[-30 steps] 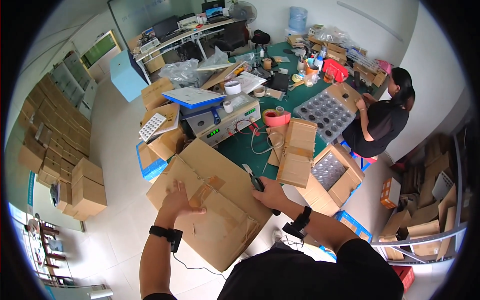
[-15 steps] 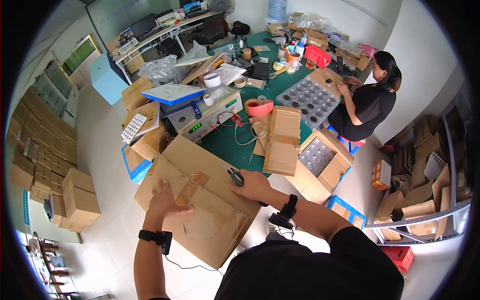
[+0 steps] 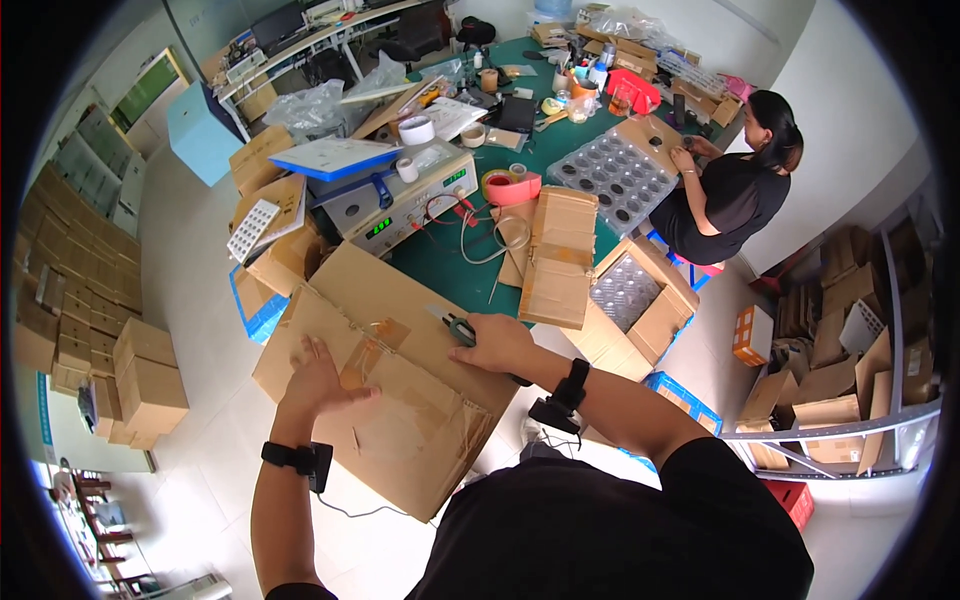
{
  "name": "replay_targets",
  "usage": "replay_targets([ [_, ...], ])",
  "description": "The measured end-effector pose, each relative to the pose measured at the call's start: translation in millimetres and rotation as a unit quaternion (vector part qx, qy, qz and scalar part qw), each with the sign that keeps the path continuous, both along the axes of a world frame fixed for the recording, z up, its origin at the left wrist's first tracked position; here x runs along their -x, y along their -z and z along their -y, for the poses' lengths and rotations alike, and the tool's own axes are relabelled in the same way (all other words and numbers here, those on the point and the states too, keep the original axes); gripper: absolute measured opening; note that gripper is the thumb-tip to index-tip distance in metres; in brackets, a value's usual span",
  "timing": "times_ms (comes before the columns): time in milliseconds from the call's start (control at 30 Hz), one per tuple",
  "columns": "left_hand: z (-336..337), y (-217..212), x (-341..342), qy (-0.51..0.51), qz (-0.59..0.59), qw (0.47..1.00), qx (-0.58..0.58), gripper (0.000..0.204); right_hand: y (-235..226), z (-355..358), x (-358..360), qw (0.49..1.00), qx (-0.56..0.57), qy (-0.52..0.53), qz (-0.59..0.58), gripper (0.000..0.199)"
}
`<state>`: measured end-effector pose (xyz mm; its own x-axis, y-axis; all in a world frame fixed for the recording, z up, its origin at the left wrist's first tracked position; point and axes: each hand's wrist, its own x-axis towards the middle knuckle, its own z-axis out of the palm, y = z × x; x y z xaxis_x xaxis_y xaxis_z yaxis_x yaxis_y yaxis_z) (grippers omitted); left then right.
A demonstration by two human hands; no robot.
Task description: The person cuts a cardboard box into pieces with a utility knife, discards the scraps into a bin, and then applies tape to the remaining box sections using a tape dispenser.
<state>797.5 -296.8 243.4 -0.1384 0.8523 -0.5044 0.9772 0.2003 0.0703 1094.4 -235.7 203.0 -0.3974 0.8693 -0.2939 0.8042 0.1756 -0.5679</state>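
Observation:
A large brown cardboard box (image 3: 420,425) lies in front of me, with a strip of clear tape (image 3: 375,345) along its top seam. My left hand (image 3: 322,385) rests flat on the left part of its top, fingers spread. My right hand (image 3: 497,345) is wrapped round the dark green handles of a pair of scissors (image 3: 461,330) over the box's right side. The scissors' blades point up and to the left; whether they touch the cardboard I cannot tell.
Beyond the box, a green table (image 3: 425,265) carries a power supply (image 3: 400,205), tape rolls and an opened carton (image 3: 560,255). A seated person (image 3: 725,190) works at the right beside a clear plastic tray (image 3: 613,180). Stacked cartons (image 3: 150,370) stand left; a shelf (image 3: 850,430) stands right.
The scissors have turned in my right hand's grip, so their blades now show, pointing up-left. My left hand keeps its place on the box. The whole view has shifted slightly.

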Motion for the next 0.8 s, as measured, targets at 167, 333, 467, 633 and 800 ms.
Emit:
replay_targets([
  [167,1.9,10.8,5.9,0.057,-0.042,0.997,-0.005,0.142,11.9,-1.8,1.3,0.999,-0.018,-0.031,0.005,0.058],
  [333,-3.2,23.3,7.3,0.038,-0.009,0.999,-0.036,0.141,22.9,-8.0,-6.4,0.998,-0.058,-0.015,-0.017,0.062],
  [467,3.2,12.3,2.9,0.008,0.003,0.998,-0.058,0.136,8.6,-9.2,-0.4,1.0,0.002,-0.008,0.0,0.063],
  [633,4.5,8.5,1.8,-0.027,0.005,0.998,-0.059,0.137,8.9,-3.4,3.7,0.999,-0.045,-0.008,0.024,0.064],
  [800,5.5,8.2,1.3,-0.006,-0.015,0.998,-0.064,0.139,0.0,4.9,6.9,0.998,-0.037,0.002,0.046,0.066],
])
